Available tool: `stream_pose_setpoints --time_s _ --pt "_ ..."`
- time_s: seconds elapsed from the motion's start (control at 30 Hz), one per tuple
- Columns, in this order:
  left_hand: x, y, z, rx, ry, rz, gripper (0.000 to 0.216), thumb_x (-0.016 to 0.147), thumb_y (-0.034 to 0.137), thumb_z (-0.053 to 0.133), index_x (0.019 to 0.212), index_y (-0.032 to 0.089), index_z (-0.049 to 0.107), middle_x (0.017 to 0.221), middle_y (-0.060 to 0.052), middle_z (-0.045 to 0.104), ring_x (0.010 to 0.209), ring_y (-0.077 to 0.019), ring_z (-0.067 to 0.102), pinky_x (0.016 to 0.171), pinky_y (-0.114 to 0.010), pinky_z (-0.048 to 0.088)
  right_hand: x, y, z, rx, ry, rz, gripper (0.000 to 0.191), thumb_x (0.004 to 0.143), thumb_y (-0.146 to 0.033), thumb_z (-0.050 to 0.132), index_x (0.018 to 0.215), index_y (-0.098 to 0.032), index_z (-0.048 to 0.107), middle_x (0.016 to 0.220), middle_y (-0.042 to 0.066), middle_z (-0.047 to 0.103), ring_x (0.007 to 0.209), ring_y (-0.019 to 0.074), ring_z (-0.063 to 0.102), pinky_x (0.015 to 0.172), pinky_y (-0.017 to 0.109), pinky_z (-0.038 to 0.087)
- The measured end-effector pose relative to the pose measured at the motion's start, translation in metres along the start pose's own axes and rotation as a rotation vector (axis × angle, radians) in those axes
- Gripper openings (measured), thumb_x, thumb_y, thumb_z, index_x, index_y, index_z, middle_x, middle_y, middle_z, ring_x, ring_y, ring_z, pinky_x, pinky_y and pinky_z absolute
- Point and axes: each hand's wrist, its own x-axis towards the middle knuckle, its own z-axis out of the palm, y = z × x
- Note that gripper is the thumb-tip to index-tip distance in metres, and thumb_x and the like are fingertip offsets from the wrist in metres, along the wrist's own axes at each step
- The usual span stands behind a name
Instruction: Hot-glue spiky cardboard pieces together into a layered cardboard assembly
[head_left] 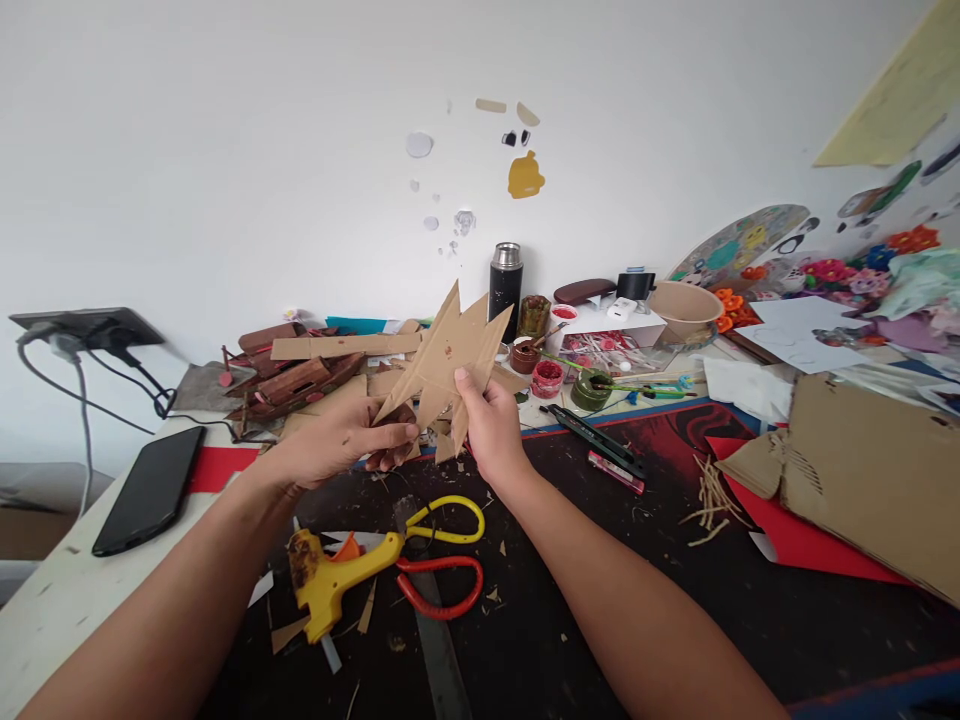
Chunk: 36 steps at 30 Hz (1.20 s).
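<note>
A jagged, leaf-like cardboard cutout (439, 355) with several pointed tips is raised above the dark mat, held between both hands. My left hand (371, 437) grips its lower left point, fingers closed around the edge. On the right side, my right hand (487, 420) pinches the piece with the thumb lying on its face. Below the hands lie a yellow hot glue gun (345, 580), scissors (442, 590) with one yellow and one red handle, and a metal ruler (439, 650) partly under the scissors.
A phone (150, 490) lies at the left. A utility knife (596, 440) rests right of my hands, near open paint jars (591, 390). Behind stand a black flask (505, 285) and brown cardboard boat-like models (300, 385). Cardboard sheets (877, 480) lie at the right.
</note>
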Motion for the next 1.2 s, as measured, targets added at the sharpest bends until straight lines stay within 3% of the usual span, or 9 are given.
stream_pose_setpoints --time_s 0.93,1.07,1.13,1.2 --pt "0.004 -0.006 -0.003 -0.023 -0.009 -0.019 0.051 0.088 0.067 0.08 0.072 0.02 0.07 0.064 -0.004 0.067 0.057 -0.0161 0.056 0.054 -0.027 0.044 0.003 0.003 -0.003 -0.046 0.004 -0.004 0.052 0.091 -0.069 0.077 0.106 -0.02 0.083 0.126 0.013 0.087 0.126 0.0373 0.076 0.1 0.044 0.061" --pt "-0.003 -0.006 -0.015 0.028 -0.044 -0.018 0.051 0.091 0.068 0.079 0.075 0.019 0.076 0.068 -0.006 0.071 0.061 -0.0174 0.059 0.057 -0.027 0.045 0.003 0.002 -0.004 -0.051 0.003 -0.004 0.051 0.091 -0.068 0.077 0.106 -0.02 0.083 0.125 0.013 0.087 0.124 0.0373 0.077 0.101 0.045 0.061" --pt "-0.008 -0.009 -0.027 0.069 -0.09 0.002 0.057 0.091 0.074 0.077 0.078 0.019 0.078 0.074 -0.009 0.075 0.065 -0.0189 0.062 0.061 -0.028 0.049 0.003 0.003 -0.004 -0.046 -0.005 0.015 0.051 0.09 -0.069 0.078 0.102 -0.02 0.083 0.12 0.012 0.088 0.12 0.0372 0.078 0.099 0.045 0.061" --pt "-0.01 -0.015 -0.038 0.058 -0.032 0.04 0.067 0.088 0.086 0.073 0.076 0.02 0.076 0.074 -0.008 0.073 0.065 -0.0188 0.061 0.062 -0.028 0.051 0.002 0.004 -0.003 -0.042 -0.031 0.053 0.051 0.088 -0.071 0.08 0.095 -0.02 0.082 0.11 0.011 0.088 0.113 0.0365 0.08 0.094 0.044 0.063"
